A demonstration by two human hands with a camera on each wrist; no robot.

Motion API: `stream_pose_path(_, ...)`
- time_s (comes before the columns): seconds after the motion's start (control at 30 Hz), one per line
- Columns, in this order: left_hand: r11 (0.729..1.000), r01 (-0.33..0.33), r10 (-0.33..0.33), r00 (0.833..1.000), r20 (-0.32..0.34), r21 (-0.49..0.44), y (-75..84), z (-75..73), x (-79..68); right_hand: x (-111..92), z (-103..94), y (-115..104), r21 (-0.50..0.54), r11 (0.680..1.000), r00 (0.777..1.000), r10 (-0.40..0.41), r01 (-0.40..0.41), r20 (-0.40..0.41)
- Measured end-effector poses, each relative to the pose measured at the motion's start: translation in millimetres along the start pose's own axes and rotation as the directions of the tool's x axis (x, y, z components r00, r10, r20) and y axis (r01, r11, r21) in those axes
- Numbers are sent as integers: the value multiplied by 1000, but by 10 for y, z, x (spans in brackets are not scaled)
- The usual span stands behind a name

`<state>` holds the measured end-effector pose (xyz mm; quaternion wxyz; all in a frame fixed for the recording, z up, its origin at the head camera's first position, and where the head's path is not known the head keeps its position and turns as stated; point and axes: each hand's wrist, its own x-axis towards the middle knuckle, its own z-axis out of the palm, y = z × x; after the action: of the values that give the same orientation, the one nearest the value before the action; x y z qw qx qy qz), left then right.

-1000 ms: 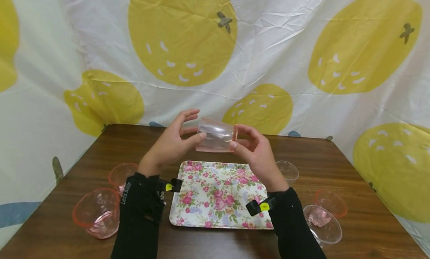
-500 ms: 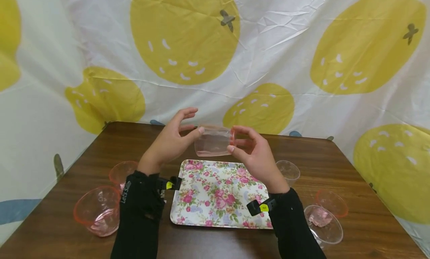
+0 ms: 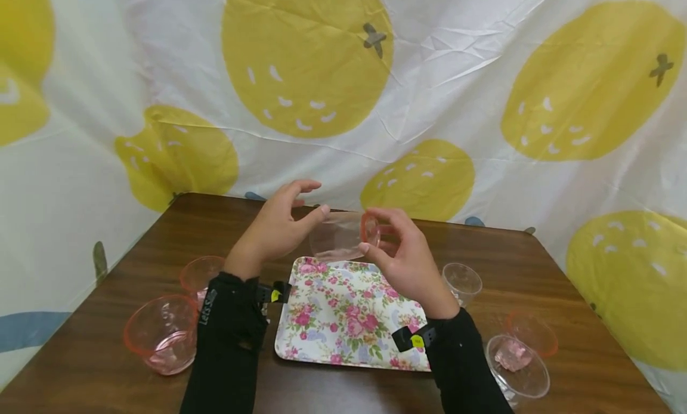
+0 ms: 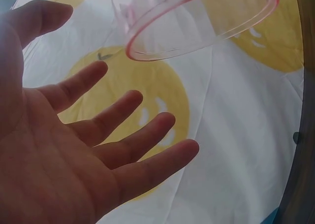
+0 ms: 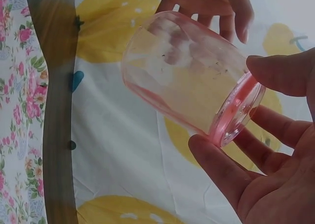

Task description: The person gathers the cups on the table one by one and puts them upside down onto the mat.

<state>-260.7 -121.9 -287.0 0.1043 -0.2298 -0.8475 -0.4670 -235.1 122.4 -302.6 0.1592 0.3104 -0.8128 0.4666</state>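
Observation:
Over the back of a floral tray [image 3: 351,342], my right hand [image 3: 410,259] holds a clear pink-tinted plastic cup [image 3: 339,236] on its side. In the right wrist view, the thumb and fingers pinch the pink ring at the cup's [image 5: 172,76] base end, and its mouth points left. My left hand [image 3: 279,229] is beside the mouth end, its thumb overlapping the cup in the head view. The left wrist view shows that hand's fingers [image 4: 147,135] spread, palm bare, with the cup's pink rim [image 4: 132,47] apart from them. Nothing shows inside the cup.
Two pink-rimmed cups stand on the left of the brown table [image 3: 376,396]: a nearer one [image 3: 161,336] and a farther one [image 3: 200,274]. On the right are a small clear cup [image 3: 463,278], a larger clear one [image 3: 519,381] and a pink-rimmed one [image 3: 550,336]. A fruit-print cloth [image 3: 424,116] hangs behind.
The held cup has come down slightly and turned so its pink base ring shows more. My left hand has stayed beside its mouth. The head view has shifted a little.

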Motion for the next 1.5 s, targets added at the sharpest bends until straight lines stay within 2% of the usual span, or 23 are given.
stream_pose_path(0.17, 1000, -1, 1, 1000, -11, 29, -13, -9, -6, -21, 43, -157, -39, 999, 1000, 8, -7, 7)
stream_pose_path(0.33, 999, -3, 4, 1000, -5, 38, -29, -21, -11, -35, 96, -193, -60, 998, 1000, 3, -3, 14)
stream_pose_path(0.6, 999, 7, -7, 1000, -5, 46, -47, -26, -15, -12, 145, 94, -115, 993, 999, 12, -7, 47)
stream_pose_path(1.07, 999, 2, -1, 1000, -19, 38, -68, -72, -26, 67, 176, 40, -220, 975, 998, -9, 23, 64)
stream_pose_path(1.5, 999, 19, -18, 999, -35, 31, -98, -135, -43, 115, 273, 67, -313, 946, 995, -70, 89, 70)
